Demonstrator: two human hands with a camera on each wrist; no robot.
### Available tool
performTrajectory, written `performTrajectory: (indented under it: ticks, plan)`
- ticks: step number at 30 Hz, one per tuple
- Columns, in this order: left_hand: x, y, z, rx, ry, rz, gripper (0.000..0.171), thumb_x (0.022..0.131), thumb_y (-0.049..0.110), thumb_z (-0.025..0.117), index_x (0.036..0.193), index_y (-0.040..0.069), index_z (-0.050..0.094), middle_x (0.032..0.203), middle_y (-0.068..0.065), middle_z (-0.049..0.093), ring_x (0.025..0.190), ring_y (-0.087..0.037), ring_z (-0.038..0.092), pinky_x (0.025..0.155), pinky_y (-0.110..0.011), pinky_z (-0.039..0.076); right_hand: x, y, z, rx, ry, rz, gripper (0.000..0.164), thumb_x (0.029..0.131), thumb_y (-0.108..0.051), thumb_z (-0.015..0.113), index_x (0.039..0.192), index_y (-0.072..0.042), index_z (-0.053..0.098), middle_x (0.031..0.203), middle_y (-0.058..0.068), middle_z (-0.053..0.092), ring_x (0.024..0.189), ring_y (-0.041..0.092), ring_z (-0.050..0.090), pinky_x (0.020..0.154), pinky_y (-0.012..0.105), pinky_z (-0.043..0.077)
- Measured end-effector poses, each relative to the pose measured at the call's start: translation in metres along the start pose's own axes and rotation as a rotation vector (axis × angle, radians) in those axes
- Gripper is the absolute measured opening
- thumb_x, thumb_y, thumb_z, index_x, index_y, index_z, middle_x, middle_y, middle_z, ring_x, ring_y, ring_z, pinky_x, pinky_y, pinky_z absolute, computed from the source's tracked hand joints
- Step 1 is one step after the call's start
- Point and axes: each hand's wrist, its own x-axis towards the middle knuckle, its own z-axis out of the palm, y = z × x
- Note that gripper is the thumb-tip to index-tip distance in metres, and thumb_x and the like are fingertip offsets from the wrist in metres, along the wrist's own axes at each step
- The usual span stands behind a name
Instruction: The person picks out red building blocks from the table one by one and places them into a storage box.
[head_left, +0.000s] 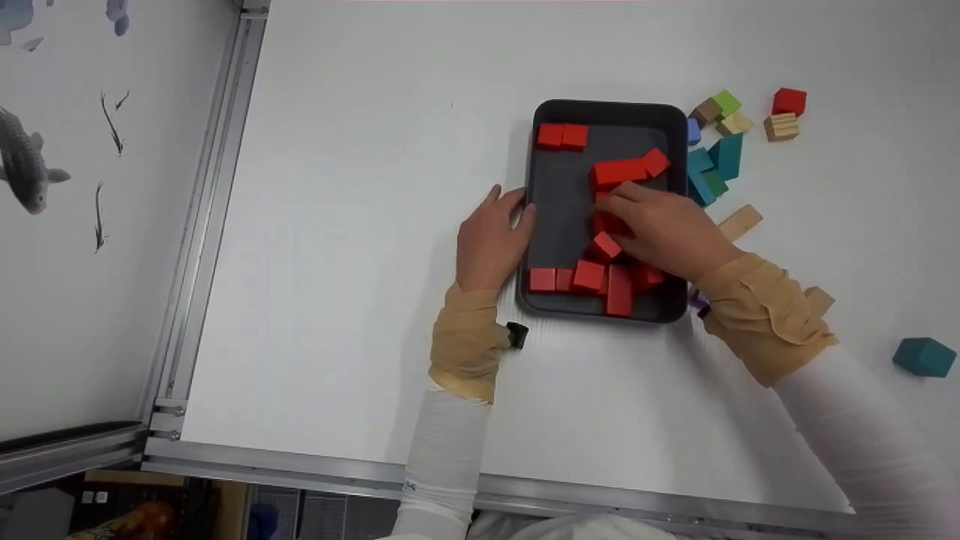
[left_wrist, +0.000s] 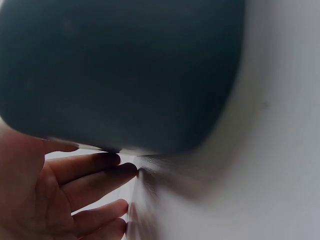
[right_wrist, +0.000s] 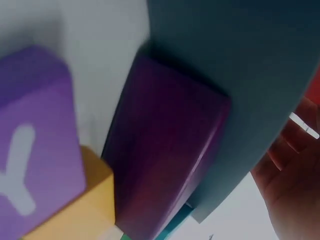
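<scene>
A dark grey tray [head_left: 559,217] lies on the white table with several red blocks [head_left: 619,289] in it. Two red cubes [head_left: 562,136] sit side by side in its far left corner; other blocks form loose rows along the right and near sides. My left hand [head_left: 491,244] rests against the tray's left wall, thumb beside the rim; in the left wrist view its fingers [left_wrist: 95,185] lie loosely extended beside the tray. Over the right half, my right hand [head_left: 667,229] pinches a red block [head_left: 609,223] with curled fingers. Its fingertips are partly hidden.
Right of the tray lie teal blocks [head_left: 726,156], a light green block [head_left: 726,103], a wooden plank [head_left: 741,222] and a red block [head_left: 790,100]. A teal block [head_left: 924,356] sits farther right. The right wrist view shows a purple lettered block [right_wrist: 40,150] and a dark purple block [right_wrist: 165,145] by the tray's wall.
</scene>
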Motion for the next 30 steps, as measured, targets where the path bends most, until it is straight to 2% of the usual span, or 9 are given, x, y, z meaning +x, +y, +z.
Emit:
performTrajectory:
  ticks: [5,11,15,20,30]
  plan:
    - [0.000,-0.001,0.000,0.000,-0.002,0.002,0.036,0.090,0.034,0.048,0.121,0.017,0.057,0.128,-0.007,0.050,0.121,-0.017,0.041,0.095,-0.032,0.036,0.003,-0.005,0.001,0.005,-0.037,0.015,0.042,0.081,-0.020,0.066,0.121,-0.011,0.054,0.112,0.009,0.048,0.090,0.025,0.055,0.082,0.044,0.046]
    - [0.000,0.000,0.000,-0.011,0.004,0.006,0.036,0.090,0.034,0.048,0.120,0.017,0.058,0.127,-0.006,0.051,0.121,-0.017,0.042,0.094,-0.032,0.037,0.005,-0.009,0.001,-0.014,-0.046,0.019,0.038,0.081,-0.018,0.066,0.117,-0.011,0.058,0.109,0.009,0.046,0.083,0.024,0.055,0.077,0.042,0.048]
    - [0.000,-0.001,0.000,-0.008,0.010,0.013,0.036,0.090,0.033,0.048,0.120,0.017,0.058,0.125,-0.005,0.052,0.121,-0.017,0.041,0.094,-0.032,0.037,0.008,-0.012,0.004,-0.061,-0.049,0.027,0.035,0.080,-0.014,0.066,0.115,-0.010,0.060,0.105,0.010,0.044,0.086,0.024,0.052,0.076,0.042,0.049]
    - [0.001,0.000,0.000,-0.011,0.004,0.018,0.035,0.090,0.033,0.048,0.120,0.017,0.058,0.124,-0.002,0.053,0.123,-0.015,0.039,0.095,-0.032,0.037,0.006,-0.012,0.011,-0.103,-0.055,0.058,0.039,0.079,-0.009,0.066,0.117,-0.008,0.057,0.103,0.011,0.042,0.089,0.026,0.048,0.073,0.042,0.049]
    - [0.001,-0.001,0.000,-0.021,0.011,0.023,0.036,0.090,0.033,0.049,0.120,0.016,0.058,0.124,-0.006,0.053,0.121,-0.018,0.041,0.095,-0.034,0.037,0.004,-0.010,0.012,-0.103,-0.054,0.076,0.044,0.077,-0.012,0.069,0.119,-0.010,0.056,0.103,0.010,0.042,0.088,0.025,0.049,0.073,0.042,0.049]
